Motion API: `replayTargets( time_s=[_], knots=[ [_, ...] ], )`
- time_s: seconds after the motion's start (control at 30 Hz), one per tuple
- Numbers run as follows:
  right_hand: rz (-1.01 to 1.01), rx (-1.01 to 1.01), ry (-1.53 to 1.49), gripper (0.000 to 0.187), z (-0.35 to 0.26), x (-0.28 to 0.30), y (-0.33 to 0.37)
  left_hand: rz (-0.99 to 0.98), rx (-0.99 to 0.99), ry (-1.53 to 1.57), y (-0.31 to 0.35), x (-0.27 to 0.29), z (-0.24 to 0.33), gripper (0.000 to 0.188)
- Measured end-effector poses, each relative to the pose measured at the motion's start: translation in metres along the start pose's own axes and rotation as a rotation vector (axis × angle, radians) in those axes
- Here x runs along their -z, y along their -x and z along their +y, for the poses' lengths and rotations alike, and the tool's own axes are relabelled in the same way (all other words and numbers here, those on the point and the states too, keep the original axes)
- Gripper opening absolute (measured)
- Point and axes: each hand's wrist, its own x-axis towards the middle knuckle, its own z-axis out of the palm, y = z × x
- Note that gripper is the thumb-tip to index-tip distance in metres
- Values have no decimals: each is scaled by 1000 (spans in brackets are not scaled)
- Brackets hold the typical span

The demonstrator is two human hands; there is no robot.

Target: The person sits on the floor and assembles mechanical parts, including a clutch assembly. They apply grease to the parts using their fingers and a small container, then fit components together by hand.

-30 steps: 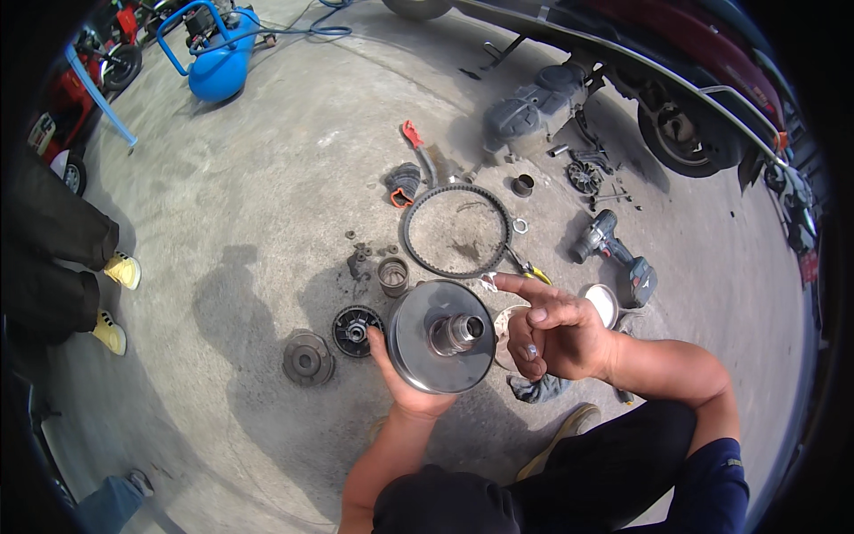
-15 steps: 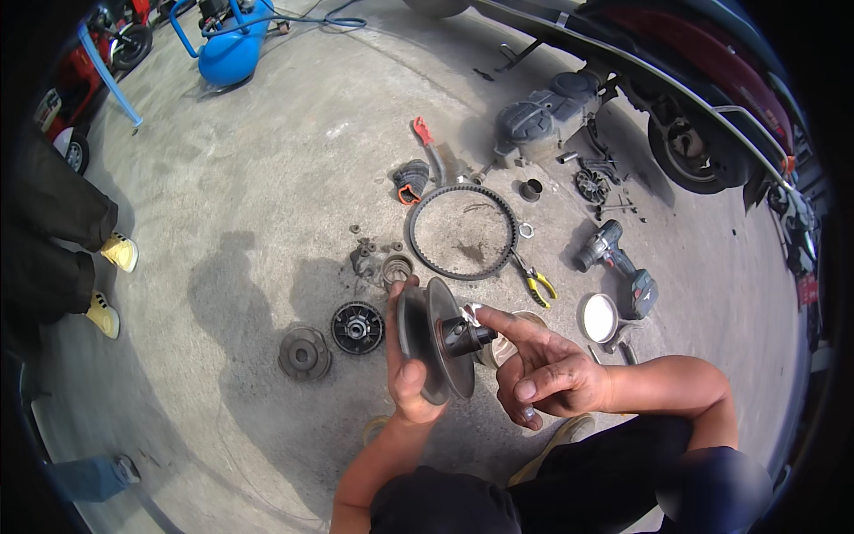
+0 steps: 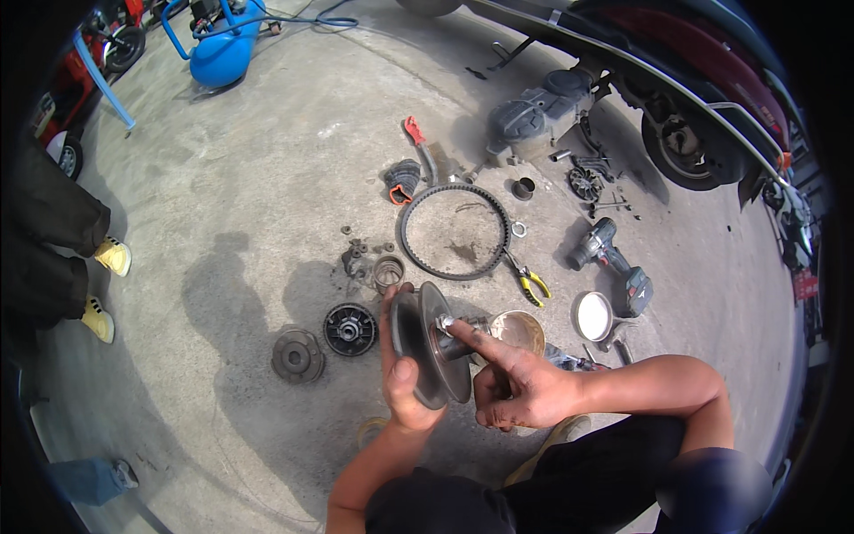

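Note:
My left hand (image 3: 413, 392) grips a double-disc metal pulley (image 3: 411, 349) by its rim, holding it tilted above the concrete. The thumb lies on the near side and the fingers reach round the far edge. My right hand (image 3: 534, 387) has its index finger stretched out against the pulley's central hub, with a dab of white grease (image 3: 444, 324) at the fingertip. Its other fingers are curled, and I see no tool in it. Behind the right hand stands an open tin (image 3: 520, 331) with pale brownish contents, partly hidden.
Beyond the pulley lie a drive belt (image 3: 405, 238), a coil spring (image 3: 389, 271), yellow-handled pliers (image 3: 534, 287) and a cordless drill (image 3: 614, 267). Two round metal parts sit left, including a finned pulley half (image 3: 350, 329). A scooter (image 3: 685, 107) stands far right; another person's shoes (image 3: 100, 320) are left.
My right index finger has moved left along the hub, closer to the disc, carrying the white grease. More of the open tin shows now. The left hand keeps its hold on the pulley.

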Motion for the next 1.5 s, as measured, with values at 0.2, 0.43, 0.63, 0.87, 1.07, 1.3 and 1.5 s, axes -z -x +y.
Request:
replayTargets(
  time_s=[0.2, 0.43, 0.63, 0.87, 1.07, 1.3, 1.5],
  knots=[
    [72, 60, 377, 116, -2, -5, -6, 21, 33, -13, 2, 0, 0, 108],
    [152, 99, 818, 118, -7, -6, -4, -3, 41, -33, 4, 1, 3, 105],
    [163, 120, 1033, 114, -15, -6, 1, 8, 34, -30, 4, -1, 5, 104],
    [105, 21, 1214, 97, -34, -7, 8, 17, 40, -52, 4, 0, 5, 106],
    [243, 257, 1391, 80, -30, -4, 11, -10, 42, -93, 5, 4, 3, 109],
    [465, 527, 1326, 75, -26, 5, 14, -34, 44, -24, 5, 0, 3, 111],
    [428, 440, 1397, 68, -30, 1, 17, -33, 34, -19, 7, 1, 5, 110]
  ],
)
